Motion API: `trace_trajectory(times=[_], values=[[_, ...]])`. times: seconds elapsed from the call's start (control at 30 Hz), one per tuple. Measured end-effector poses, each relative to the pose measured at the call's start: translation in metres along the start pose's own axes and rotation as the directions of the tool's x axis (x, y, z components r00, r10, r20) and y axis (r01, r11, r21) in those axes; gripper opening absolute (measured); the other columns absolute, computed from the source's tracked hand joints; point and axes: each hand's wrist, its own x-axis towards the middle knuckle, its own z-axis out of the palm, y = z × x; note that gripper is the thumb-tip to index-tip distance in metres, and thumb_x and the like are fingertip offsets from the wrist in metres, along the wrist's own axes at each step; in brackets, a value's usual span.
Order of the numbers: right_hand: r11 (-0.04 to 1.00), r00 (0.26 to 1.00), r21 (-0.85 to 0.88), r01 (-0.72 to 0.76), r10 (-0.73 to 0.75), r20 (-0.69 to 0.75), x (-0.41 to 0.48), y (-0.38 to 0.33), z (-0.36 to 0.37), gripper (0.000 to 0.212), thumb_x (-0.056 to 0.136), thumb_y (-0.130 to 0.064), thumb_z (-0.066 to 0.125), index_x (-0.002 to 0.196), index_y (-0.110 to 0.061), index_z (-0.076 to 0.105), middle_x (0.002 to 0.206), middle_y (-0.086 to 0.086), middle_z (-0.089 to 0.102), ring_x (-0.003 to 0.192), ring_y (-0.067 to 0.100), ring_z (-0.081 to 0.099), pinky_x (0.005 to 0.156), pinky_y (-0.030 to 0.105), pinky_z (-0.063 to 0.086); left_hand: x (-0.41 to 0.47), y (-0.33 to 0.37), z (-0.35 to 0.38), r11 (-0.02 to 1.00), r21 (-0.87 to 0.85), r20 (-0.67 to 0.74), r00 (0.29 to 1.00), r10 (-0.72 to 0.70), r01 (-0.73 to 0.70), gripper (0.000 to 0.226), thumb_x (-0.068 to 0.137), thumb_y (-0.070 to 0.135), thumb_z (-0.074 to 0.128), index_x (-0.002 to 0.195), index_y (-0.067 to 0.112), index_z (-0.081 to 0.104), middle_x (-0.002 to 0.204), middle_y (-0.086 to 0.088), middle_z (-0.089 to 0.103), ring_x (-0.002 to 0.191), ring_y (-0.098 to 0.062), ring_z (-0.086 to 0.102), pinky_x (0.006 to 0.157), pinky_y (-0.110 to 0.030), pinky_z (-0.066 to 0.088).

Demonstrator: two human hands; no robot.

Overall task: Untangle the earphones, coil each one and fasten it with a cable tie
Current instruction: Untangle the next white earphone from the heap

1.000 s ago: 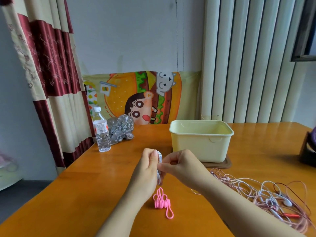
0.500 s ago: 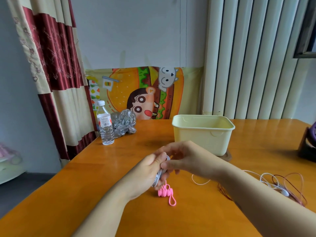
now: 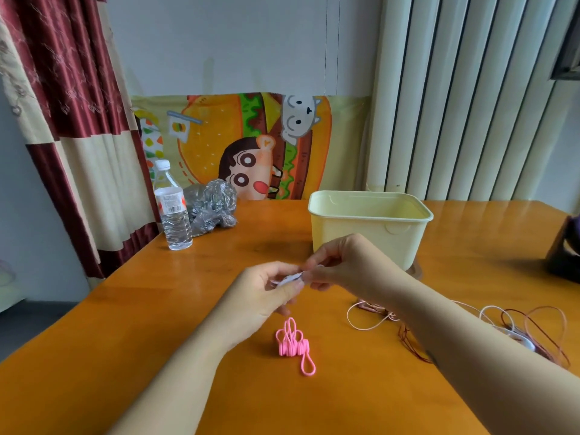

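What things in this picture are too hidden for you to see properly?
From the head view:
- the white earphone coil: mostly covered by the left hand and the right hand; I cannot tell whether a tie is on it.
- the tangled earphones: partly behind the right forearm.
- the yellow tub: its wall hides the bottom inside.
- the dark object: cut off by the right edge.
- the bottle label: print too small.
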Motion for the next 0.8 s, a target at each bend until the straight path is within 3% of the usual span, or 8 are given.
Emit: trace_trajectory(times=[0.1,0.23,0.43,0.57,0.7,0.77,0.8], values=[[0.999,0.997,0.029,-0.022,0.024,-0.070,0.013,0.011,0.004,0.001,0.080,-0.011,0.073,0.079,-0.010,0.073,0.077,0.010,0.073,0.065,0.014,0.068,0.069,0.028,0.059,0.014,-0.012,-0.001,0.998,0.061,-0.055,0.998,0.028,-0.025,0.023,0.085,0.017,0.069,0.105,0.027,0.066,0.088,0.008,0.070,0.073,-0.007,0.064,0.067,-0.027,0.055],[0.983,0.995,0.175,-0.051,0.066,-0.080,0.029,0.025,0.008,0.006,0.081,-0.008,0.070,0.084,-0.003,0.072,0.083,0.014,0.073,0.069,0.016,0.067,0.069,0.023,0.058,0.034,-0.023,-0.004,0.987,0.138,-0.144,0.985,0.098,-0.078,0.010,0.083,0.020,0.071,0.086,0.027,0.065,0.076,0.006,0.068,0.066,-0.008,0.063,0.061,-0.028,0.052],[0.854,0.989,0.506,-0.123,0.147,-0.007,0.043,0.056,0.017,0.010,0.074,-0.006,0.071,0.082,0.000,0.070,0.074,0.009,0.070,0.068,0.014,0.067,0.065,0.018,0.055,0.051,-0.040,-0.004,0.983,-0.181,-0.065,0.997,-0.044,0.031,0.007,0.087,0.009,0.063,0.088,0.016,0.065,0.070,0.007,0.068,0.067,-0.007,0.065,0.064,-0.020,0.053],[0.798,0.988,0.586,-0.139,0.148,0.032,0.047,0.071,0.029,0.018,0.067,-0.014,0.072,0.081,-0.003,0.070,0.076,0.009,0.070,0.069,0.014,0.066,0.064,0.019,0.054,0.051,-0.050,-0.009,0.986,-0.163,-0.072,0.996,-0.054,0.041,0.012,0.088,0.009,0.062,0.092,0.018,0.068,0.075,0.004,0.069,0.068,-0.006,0.065,0.068,-0.019,0.055],[0.849,0.980,0.509,-0.144,0.194,-0.047,0.039,0.076,0.039,0.029,0.071,-0.018,0.074,0.097,-0.006,0.068,0.088,0.012,0.070,0.071,0.015,0.068,0.066,0.022,0.056,0.053,-0.055,-0.011,0.988,-0.141,-0.086,0.994,-0.069,0.056,0.012,0.088,0.007,0.062,0.087,0.017,0.068,0.077,0.002,0.068,0.066,-0.005,0.065,0.065,-0.017,0.054],[0.934,0.977,0.327,-0.144,0.187,-0.105,0.028,0.076,0.038,0.034,0.073,-0.019,0.077,0.103,-0.009,0.063,0.093,0.008,0.069,0.070,0.014,0.066,0.065,0.025,0.057,0.055,-0.057,-0.015,0.984,-0.166,-0.127,0.988,-0.085,0.063,0.013,0.087,0.006,0.063,0.084,0.017,0.068,0.072,0.005,0.068,0.065,-0.006,0.065,0.066,-0.018,0.055],[0.968,0.984,0.201,-0.151,0.167,-0.065,0.021,0.075,0.037,0.033,0.071,-0.022,0.079,0.099,-0.012,0.063,0.091,0.004,0.068,0.068,0.013,0.065,0.064,0.026,0.055,0.056,-0.059,-0.018,0.983,-0.174,-0.146,0.985,-0.090,0.064,0.013,0.086,0.006,0.063,0.083,0.017,0.068,0.070,0.004,0.068,0.064,-0.006,0.065,0.066,-0.019,0.055]])
